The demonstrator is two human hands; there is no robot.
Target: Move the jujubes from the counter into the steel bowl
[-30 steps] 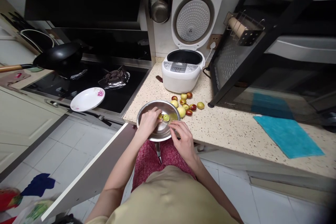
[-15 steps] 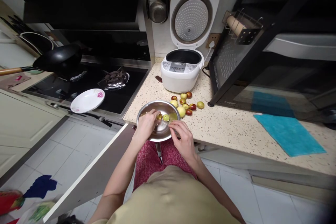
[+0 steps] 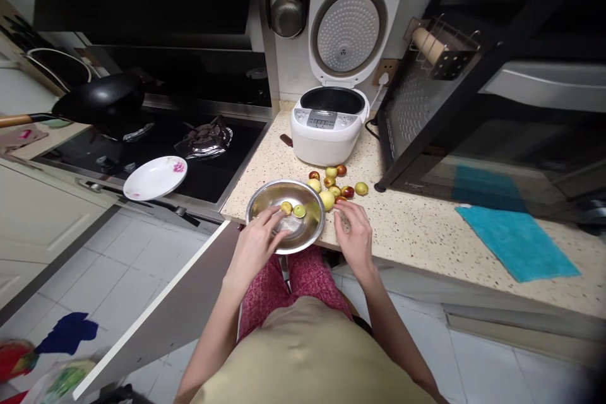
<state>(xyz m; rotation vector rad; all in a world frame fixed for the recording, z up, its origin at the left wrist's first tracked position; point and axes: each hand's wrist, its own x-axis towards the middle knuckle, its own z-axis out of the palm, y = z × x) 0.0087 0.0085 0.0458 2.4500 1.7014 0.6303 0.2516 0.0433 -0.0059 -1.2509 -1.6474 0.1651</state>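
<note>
A shiny metal bowl (image 3: 310, 237) sits at the counter's front edge with two fresh jujubes inside: a yellow-brown jujube (image 3: 286, 207) and a green jujube (image 3: 299, 211). My left hand (image 3: 255, 243) hangs over the bowl's left side, thumb and fingers spread, its fingertips close to the yellow-brown one. Whether they touch, I cannot tell. To the right of the bowl lies a loose group of green and red jujubes (image 3: 327, 200). My right hand (image 3: 354, 233) is at the near side of that group, thumb apart from the fingers, partly covering a red jujube (image 3: 340, 199).
Behind the jujubes stands a white rice cooker (image 3: 326, 139) with its lid up. A black oven (image 3: 473, 151) and a blue cloth (image 3: 518, 243) are on the right. Left are the gas stove (image 3: 208, 139), a white plate (image 3: 155, 178), a wok (image 3: 101, 98) and an open cabinet door (image 3: 165, 303).
My right hand has moved from the bowl's right rim out to the jujubes on the counter. My left hand has drawn back slightly and its fingers have opened, leaving the yellow-brown jujube more visible.
</note>
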